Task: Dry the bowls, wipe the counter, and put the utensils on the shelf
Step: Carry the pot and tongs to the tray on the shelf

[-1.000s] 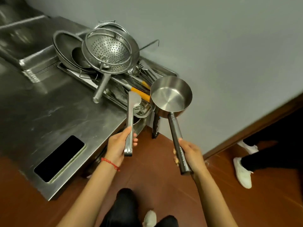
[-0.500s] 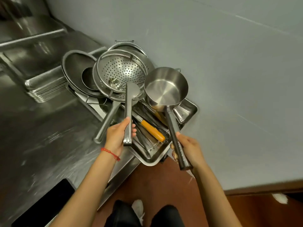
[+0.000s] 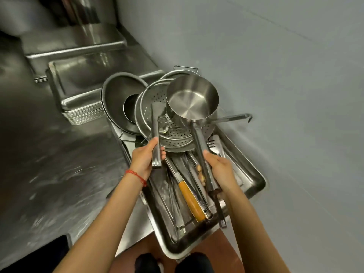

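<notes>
hands clamp steel over the tray (image 3: 254, 174) at the table's right edge: left hand (image 3: 144, 156) on spatula (image 3: 155, 134), right hand (image 3: 220, 170) on saucepan (image 3: 192, 101) handle.

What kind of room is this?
Probably a restaurant kitchen: a steel counter, a stack of flat metal trays, and a perforated steel colander piled among pans.

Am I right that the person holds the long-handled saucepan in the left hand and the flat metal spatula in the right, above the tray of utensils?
Not quite: the hands are swapped. The head view shows the saucepan gripped by its handle in the right hand and the spatula in the left hand. Both are indeed above the tray of utensils.
</notes>
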`<state>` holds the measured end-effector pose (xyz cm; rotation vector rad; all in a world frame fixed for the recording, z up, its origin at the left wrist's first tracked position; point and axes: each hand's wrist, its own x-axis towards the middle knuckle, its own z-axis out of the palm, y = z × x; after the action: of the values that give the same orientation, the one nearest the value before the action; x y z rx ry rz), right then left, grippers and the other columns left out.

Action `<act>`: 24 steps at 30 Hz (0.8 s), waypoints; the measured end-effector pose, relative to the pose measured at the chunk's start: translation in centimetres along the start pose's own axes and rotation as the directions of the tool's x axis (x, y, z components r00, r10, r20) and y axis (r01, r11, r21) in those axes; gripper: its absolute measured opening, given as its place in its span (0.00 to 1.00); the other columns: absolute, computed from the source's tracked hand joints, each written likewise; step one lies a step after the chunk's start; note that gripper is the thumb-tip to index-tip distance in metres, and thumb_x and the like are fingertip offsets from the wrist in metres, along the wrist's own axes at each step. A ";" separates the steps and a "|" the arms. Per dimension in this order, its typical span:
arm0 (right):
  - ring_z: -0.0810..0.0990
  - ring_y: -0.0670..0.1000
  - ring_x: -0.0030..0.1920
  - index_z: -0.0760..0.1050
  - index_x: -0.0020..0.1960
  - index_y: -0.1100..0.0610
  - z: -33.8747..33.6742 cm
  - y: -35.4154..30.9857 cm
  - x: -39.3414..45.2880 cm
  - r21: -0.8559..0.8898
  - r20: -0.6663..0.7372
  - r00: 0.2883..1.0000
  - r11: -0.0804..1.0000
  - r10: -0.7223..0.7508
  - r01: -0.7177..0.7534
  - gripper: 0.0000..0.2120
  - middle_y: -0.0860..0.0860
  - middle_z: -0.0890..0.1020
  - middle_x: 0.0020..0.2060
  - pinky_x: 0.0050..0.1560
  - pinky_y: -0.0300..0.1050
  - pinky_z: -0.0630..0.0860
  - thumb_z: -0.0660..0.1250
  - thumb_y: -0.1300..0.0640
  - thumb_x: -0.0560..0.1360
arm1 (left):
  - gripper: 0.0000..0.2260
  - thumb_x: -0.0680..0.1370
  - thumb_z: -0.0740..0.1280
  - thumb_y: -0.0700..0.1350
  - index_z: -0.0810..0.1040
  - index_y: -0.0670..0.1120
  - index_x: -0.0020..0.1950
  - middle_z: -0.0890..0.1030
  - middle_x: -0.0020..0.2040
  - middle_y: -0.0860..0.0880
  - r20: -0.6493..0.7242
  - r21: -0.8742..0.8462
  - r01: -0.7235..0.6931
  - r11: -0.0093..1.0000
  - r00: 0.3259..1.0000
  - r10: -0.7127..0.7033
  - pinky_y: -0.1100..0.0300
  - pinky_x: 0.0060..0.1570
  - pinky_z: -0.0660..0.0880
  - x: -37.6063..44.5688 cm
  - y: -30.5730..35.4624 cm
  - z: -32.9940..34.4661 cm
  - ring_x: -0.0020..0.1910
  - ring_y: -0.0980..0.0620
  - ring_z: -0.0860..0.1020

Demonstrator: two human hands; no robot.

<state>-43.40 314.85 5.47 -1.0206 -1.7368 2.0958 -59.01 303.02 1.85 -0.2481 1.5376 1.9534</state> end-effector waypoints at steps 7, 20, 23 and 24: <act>0.73 0.50 0.19 0.73 0.36 0.60 0.2 -1.1 4.4 -0.056 0.030 0.999 0.998 0.030 -0.029 0.14 0.53 0.76 0.23 0.21 0.37 0.71 0.63 0.53 0.77 | 0.13 0.73 0.69 0.48 0.78 0.37 0.42 0.81 0.30 0.45 -0.039 -0.065 0.018 0.998 0.999 -0.020 0.63 0.27 0.78 2.4 0.4 1.6 0.27 0.52 0.80; 0.75 0.52 0.21 0.73 0.43 0.63 1.4 0.0 5.5 -0.035 0.060 0.973 0.974 0.224 -0.222 0.13 0.57 0.79 0.28 0.21 0.40 0.74 0.62 0.52 0.77 | 0.11 0.74 0.68 0.47 0.78 0.39 0.43 0.83 0.30 0.47 0.026 0.024 0.108 0.994 0.994 -0.109 0.65 0.29 0.78 3.2 0.1 3.4 0.29 0.55 0.82; 0.77 0.52 0.22 0.73 0.46 0.61 1.3 -0.3 5.7 -0.002 0.089 0.953 0.956 0.291 -0.292 0.12 0.58 0.82 0.30 0.23 0.40 0.76 0.61 0.51 0.78 | 0.11 0.74 0.68 0.47 0.77 0.39 0.41 0.79 0.34 0.45 0.010 0.064 0.105 0.992 0.994 -0.106 0.63 0.30 0.80 3.0 -0.1 2.7 0.27 0.55 0.81; 0.78 0.52 0.23 0.72 0.47 0.59 1.3 -0.4 5.6 -0.005 0.100 0.948 0.953 0.303 -0.304 0.11 0.59 0.82 0.31 0.23 0.40 0.77 0.60 0.50 0.78 | 0.11 0.74 0.68 0.47 0.77 0.39 0.42 0.78 0.35 0.45 0.005 0.075 0.105 0.992 0.994 -0.106 0.63 0.31 0.80 2.8 -0.1 2.5 0.27 0.55 0.80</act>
<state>-48.38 317.24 3.84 -1.2717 -1.7020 2.3745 -60.55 306.33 1.08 -0.2827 1.5561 1.8094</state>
